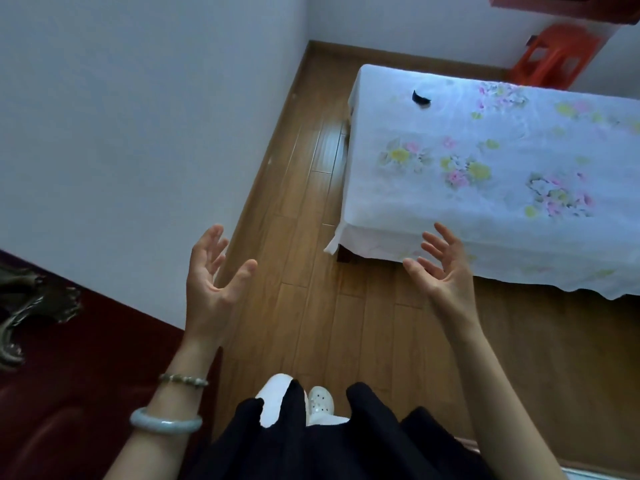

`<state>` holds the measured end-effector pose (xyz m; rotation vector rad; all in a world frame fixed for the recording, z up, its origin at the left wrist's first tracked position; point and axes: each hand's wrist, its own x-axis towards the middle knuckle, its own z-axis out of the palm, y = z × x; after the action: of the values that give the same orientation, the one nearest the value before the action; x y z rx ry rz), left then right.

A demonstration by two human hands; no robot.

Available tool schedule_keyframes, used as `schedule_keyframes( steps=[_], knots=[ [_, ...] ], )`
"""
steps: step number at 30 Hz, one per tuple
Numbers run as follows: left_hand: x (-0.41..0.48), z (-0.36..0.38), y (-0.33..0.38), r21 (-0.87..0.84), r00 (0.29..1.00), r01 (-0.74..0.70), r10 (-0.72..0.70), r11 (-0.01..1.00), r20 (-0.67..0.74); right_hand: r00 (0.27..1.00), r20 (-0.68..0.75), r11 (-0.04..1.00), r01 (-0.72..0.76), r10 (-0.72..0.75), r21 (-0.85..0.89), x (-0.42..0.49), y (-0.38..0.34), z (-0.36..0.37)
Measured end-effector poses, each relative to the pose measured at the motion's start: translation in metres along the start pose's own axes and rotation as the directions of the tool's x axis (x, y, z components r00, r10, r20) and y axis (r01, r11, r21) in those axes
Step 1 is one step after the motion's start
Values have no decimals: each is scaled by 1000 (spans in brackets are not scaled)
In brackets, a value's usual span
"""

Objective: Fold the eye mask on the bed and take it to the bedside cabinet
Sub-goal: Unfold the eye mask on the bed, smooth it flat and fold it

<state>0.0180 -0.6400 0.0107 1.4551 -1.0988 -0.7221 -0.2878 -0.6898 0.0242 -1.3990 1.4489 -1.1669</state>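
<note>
Wooden flooring (304,258) runs between a pale wall (138,116) and the bed (502,237), which is covered by a floral sheet. Near the bed's far corner lies the eye mask (420,99), a small dark item, apparently not yet folded. No bedside cabinet can be identified with certainty. Judged progress: none; approach, fold and carry all remain. The left hand (211,271) and right hand (441,268) are raised, palms facing inward, fingers spread wide, holding and touching nothing, well apart from the mask.
</note>
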Motion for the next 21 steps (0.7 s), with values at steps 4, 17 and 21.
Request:
schedule_keyframes(
  steps=[4, 17, 21],
  knots=[
    [52, 16, -11, 32, 1000, 3, -3, 999, -11, 1000, 25, 1000, 2, -1, -18, 56, 1, 18],
    [307, 57, -47, 56, 996, -43, 39, 998, 79, 996, -84, 999, -26, 23, -39, 266, 0, 111],
    [387, 64, -48, 42, 990, -55, 50, 998, 130, 991, -128, 999, -36, 31, -40, 330, -8, 138]
  ],
)
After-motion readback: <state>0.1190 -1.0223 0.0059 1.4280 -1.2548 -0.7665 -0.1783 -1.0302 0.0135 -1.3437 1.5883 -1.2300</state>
